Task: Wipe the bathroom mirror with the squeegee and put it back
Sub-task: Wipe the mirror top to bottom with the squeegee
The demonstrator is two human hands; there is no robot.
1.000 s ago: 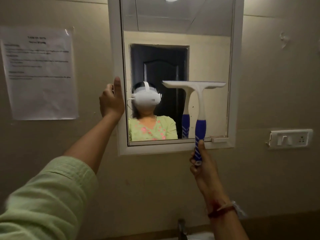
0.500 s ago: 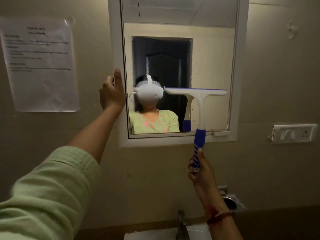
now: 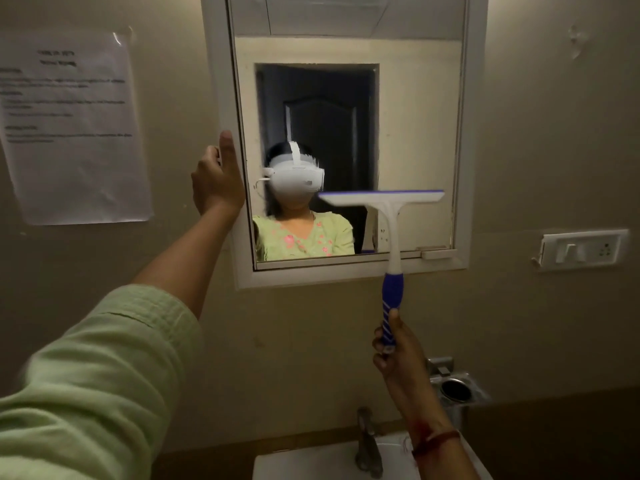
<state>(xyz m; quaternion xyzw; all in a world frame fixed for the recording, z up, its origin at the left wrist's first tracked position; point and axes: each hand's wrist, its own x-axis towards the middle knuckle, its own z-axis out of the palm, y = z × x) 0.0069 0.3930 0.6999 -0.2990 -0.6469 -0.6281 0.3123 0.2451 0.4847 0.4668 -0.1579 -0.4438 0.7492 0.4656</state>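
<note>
A printed notice (image 3: 74, 126), switch plate (image 3: 583, 248), steel holder (image 3: 456, 390), tap (image 3: 369, 441) and basin (image 3: 311, 464).

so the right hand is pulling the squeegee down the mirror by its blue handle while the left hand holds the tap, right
Not quite. In the head view the left hand rests on the left side of the mirror's white frame, not on the tap. The right hand does grip the squeegee by its blue handle against the mirror.

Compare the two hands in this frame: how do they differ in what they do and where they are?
The left hand is raised high against the mirror frame, thumb up, holding no tool; the right hand is lower, below the mirror, shut on the squeegee handle. The left arm wears a green sleeve; the right wrist shows a red thread. Both reach forward towards the wall.
</note>
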